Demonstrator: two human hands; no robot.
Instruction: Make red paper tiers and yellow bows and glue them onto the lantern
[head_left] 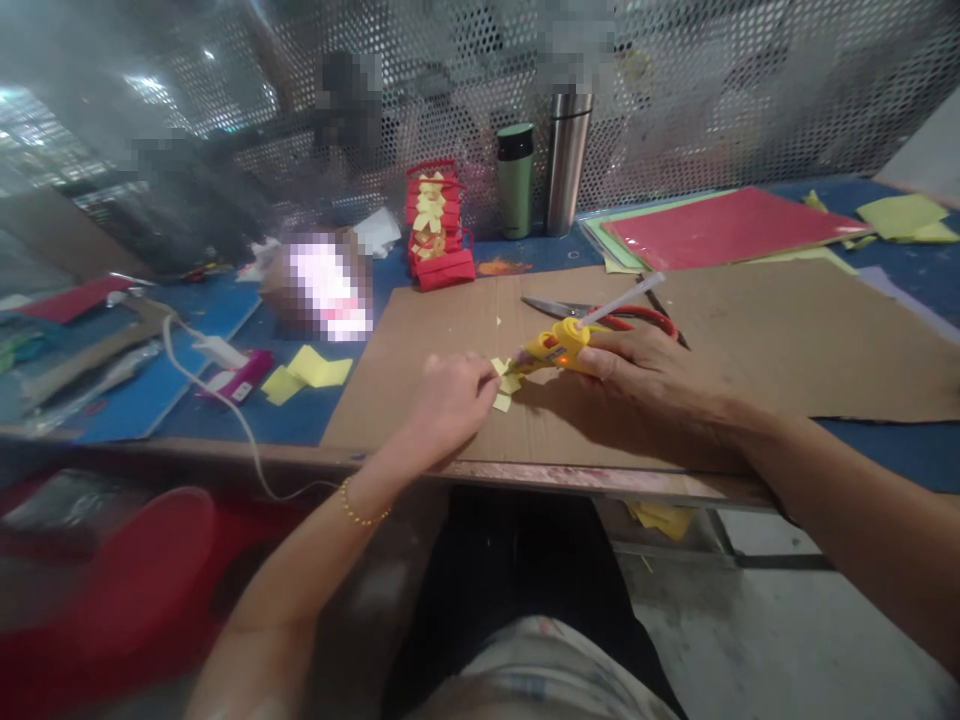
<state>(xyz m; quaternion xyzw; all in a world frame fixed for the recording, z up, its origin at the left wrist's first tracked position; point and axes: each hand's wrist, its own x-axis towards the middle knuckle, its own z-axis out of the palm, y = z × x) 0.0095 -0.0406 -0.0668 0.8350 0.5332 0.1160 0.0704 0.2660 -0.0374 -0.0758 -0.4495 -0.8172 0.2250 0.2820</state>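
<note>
My right hand [645, 370] is wrapped round a yellow hot glue gun [559, 345], with a glue stick [622, 298] jutting from its back end. The gun's tip points left, at a small cut yellow paper piece [504, 401] on the cardboard sheet [420, 320]. My left hand [459, 400] pinches the left edge of that paper piece, its fingertips close to the nozzle. Whether the tip touches the paper I cannot tell. Behind the glue gun lie scissors [637, 318] with red handles, partly covered by it and my right hand.
A red paper craft [442, 265], a green cup [515, 185] and a steel thermos [568, 170] stand along the mesh. Red sheets [735, 228] lie back right. Yellow paper squares [319, 368] and a white cable [251, 450] lie left.
</note>
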